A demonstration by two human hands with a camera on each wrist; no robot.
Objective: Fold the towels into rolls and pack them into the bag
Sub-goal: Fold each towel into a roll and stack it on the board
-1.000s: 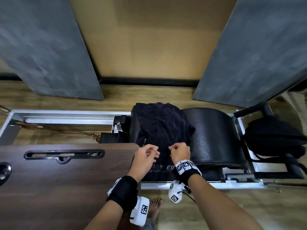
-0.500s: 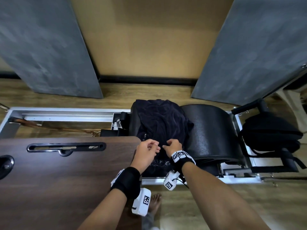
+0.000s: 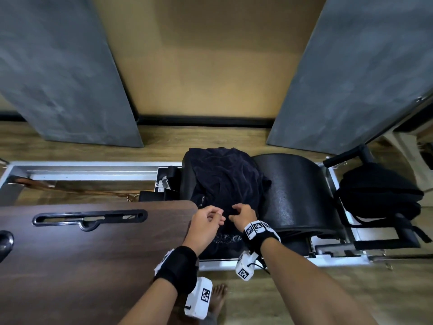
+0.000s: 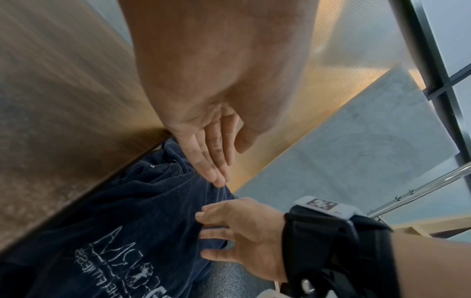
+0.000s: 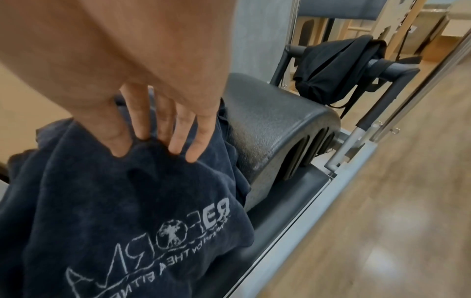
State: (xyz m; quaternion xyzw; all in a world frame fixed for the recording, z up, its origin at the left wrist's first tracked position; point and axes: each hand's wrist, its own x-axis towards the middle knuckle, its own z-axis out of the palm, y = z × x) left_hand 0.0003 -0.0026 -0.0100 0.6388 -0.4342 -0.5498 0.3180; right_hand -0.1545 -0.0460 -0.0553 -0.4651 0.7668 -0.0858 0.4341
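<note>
Navy towel (image 3: 225, 184) lies crumpled at frame centre, stretching up-frame from both hands; right hand (image 3: 243, 215) presses spread fingers on it, left hand (image 3: 206, 221) hovers loosely curled, empty.

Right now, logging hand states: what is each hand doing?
Left hand: open, fingertips touching the dark navy printed towel.
Right hand: open, fingertips pressing it.

A dark navy terry-cloth towel (image 5: 122, 201) with a soft, matt nap is seen draped beside a black pebbled-vinyl arched pad (image 5: 275, 125), a brushed silver metal frame rail (image 3: 89, 168) and a dark wood-grain board (image 3: 93, 254).
</note>
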